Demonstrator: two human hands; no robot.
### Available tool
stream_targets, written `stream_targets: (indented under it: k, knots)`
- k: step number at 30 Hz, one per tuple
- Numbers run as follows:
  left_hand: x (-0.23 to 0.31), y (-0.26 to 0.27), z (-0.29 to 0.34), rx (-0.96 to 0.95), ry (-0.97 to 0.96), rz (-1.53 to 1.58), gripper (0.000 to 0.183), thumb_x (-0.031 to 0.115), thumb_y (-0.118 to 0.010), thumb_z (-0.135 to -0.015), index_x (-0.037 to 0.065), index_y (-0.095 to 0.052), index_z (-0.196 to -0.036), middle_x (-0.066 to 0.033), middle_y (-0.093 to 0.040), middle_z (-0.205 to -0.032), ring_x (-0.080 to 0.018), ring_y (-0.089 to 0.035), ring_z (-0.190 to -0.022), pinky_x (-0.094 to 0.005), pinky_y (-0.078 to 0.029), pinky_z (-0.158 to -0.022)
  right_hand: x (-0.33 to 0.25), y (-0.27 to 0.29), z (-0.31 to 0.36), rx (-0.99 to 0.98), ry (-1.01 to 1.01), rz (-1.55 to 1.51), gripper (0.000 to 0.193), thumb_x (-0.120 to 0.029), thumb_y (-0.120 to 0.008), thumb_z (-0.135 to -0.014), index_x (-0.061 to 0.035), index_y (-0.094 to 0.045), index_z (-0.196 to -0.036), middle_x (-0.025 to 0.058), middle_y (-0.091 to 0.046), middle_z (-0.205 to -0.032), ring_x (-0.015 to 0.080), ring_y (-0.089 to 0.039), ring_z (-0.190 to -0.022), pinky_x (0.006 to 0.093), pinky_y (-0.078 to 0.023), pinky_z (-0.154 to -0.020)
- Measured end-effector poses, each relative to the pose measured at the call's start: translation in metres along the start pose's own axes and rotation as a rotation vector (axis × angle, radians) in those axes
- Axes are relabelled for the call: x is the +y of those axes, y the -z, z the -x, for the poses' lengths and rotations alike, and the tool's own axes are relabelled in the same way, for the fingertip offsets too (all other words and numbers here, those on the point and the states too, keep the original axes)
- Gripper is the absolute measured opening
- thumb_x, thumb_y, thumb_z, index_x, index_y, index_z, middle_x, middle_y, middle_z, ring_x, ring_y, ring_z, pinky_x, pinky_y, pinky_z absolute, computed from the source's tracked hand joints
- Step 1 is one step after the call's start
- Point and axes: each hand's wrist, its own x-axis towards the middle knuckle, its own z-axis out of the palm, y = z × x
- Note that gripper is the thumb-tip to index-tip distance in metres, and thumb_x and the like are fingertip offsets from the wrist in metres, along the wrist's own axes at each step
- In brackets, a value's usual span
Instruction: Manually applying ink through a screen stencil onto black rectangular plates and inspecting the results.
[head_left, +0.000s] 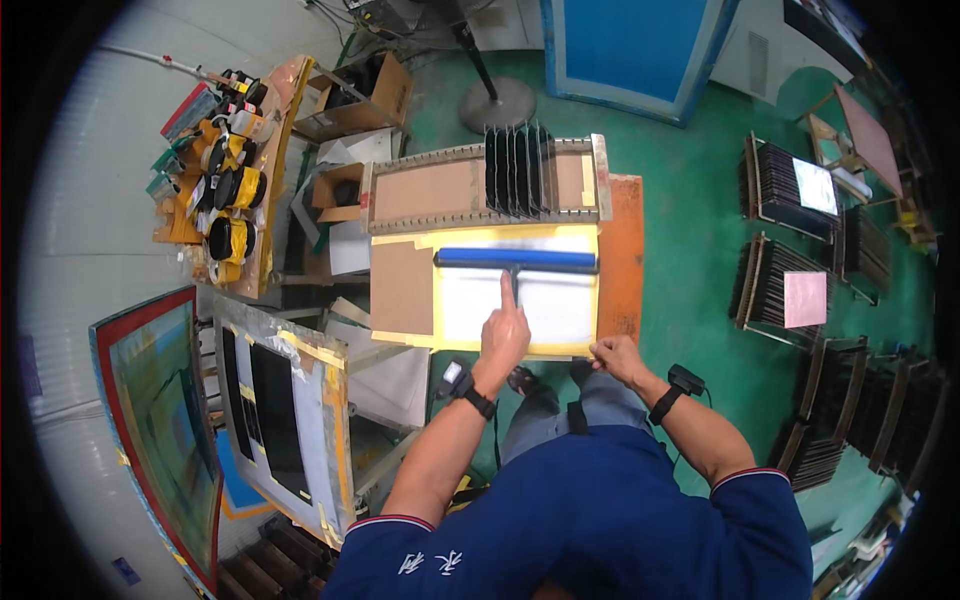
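A wide hand roller with a blue cylinder and a dark T-shaped handle lies across a white sheet bordered with yellow tape. My left hand is closed round its handle, the index finger stretched along it towards the cylinder. At the near right corner of the white sheet, my right hand is closed with thumb and fingertips together. Whatever it pinches there, if anything, is too small to make out. Beyond the roller stands a slotted rack holding several thin black plates on edge.
Brown board adjoins the sheet on the left; an orange panel borders it on the right. Framed screens lean at the lower left. A shelf with rolls of tape is at the left. Loaded racks stand on the green floor at right.
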Motion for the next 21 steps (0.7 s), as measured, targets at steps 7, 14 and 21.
stream_targets:
  k: [7, 14, 21]
  knots:
    - [0.013, 0.011, 0.052, -0.071, 0.087, -0.048, 0.078, 0.012, -0.052, -0.092, 0.001, -0.004, -0.152, -0.0308, -0.060, -0.069, -0.0497, -0.058, -0.063, -0.0565, -0.046, -0.059, 0.011, 0.008, -0.010, -0.089, -0.053, -0.139, 0.016, -0.009, -0.059, -0.094, 0.0048, -0.068, -0.092, 0.0085, -0.069, -0.081, 0.0115, -0.064, -0.064, 0.0233, -0.052, -0.057]
    - [-0.004, -0.009, -0.011, -0.036, 0.044, -0.013, 0.076, 0.010, -0.052, -0.091, -0.003, -0.006, -0.150, -0.0286, -0.059, -0.066, -0.0480, -0.058, -0.061, -0.0555, -0.045, -0.058, 0.007, 0.012, -0.006, -0.135, -0.138, -0.224, 0.016, -0.004, -0.061, -0.092, 0.0075, -0.066, -0.103, 0.0110, -0.070, -0.089, 0.0128, -0.067, -0.073, 0.0220, -0.055, -0.063]
    - [-0.012, 0.008, 0.183, -0.069, 0.171, 0.082, 0.071, 0.015, -0.057, -0.092, -0.002, -0.018, -0.149, -0.0321, -0.061, -0.094, -0.0497, -0.060, -0.080, -0.0542, -0.050, -0.070, 0.002, 0.041, -0.006, -0.283, -0.250, -0.150, 0.026, -0.002, -0.065, -0.089, 0.0109, -0.061, -0.111, 0.0147, -0.070, -0.095, 0.0178, -0.069, -0.078, 0.0263, -0.058, -0.070]
